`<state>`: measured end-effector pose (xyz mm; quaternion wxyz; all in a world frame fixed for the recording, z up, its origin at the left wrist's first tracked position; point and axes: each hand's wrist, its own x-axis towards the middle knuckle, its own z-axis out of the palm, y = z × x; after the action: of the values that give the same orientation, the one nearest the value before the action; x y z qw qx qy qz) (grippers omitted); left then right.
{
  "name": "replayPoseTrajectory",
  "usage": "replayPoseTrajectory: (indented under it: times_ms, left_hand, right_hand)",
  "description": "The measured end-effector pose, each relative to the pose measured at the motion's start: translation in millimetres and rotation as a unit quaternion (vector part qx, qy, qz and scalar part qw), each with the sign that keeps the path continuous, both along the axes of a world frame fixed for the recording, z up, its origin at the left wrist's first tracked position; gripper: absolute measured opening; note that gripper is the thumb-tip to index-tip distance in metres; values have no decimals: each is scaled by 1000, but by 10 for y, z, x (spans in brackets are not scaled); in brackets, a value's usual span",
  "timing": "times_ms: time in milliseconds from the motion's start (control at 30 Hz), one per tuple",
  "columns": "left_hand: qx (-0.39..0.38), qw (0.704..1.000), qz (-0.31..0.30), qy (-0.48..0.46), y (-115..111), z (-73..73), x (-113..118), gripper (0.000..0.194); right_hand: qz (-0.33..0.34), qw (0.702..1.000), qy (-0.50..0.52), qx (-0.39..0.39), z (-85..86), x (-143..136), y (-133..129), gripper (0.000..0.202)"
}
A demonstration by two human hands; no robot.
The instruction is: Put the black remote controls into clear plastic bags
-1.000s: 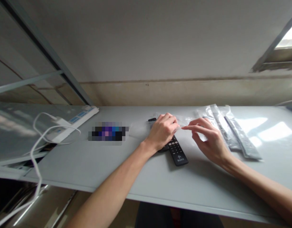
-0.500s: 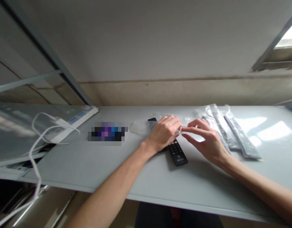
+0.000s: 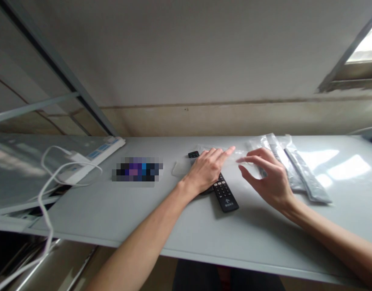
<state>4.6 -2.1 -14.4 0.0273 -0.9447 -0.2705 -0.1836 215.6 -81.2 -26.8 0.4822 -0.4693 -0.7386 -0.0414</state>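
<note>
Lying partly over the remote [image 3: 226, 198], which seems already unwrapped on the table [image 3: 186, 230], the left hand [image 3: 204, 169] hides whether it grips. Apart from it, the right hand [image 3: 272, 180] has thumb and fingers spread, seemingly empty; farther right, the packs [image 3: 307, 173] look unopened.

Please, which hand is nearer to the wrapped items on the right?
Right: the right hand is beside the wrapped items; the left hand is farther left, over the black remote.
</note>
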Motion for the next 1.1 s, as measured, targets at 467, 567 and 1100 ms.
replayPoseTrajectory:
  times_ms: [467,567,1100]
  left_hand:
    - [-9,1000,-1,-25,20,-21,6,26]
    - [9,999,20,-44,19,-18,4,25]
    - [-15,998,-64,-14,11,39,-11,19]
  right_hand:
    - [146,987,-30,56,158,-104,-70,39]
    - [148,987,-17,60,153,-114,-93,39]
    - [161,983,-80,-37,22,-126,-40,45]
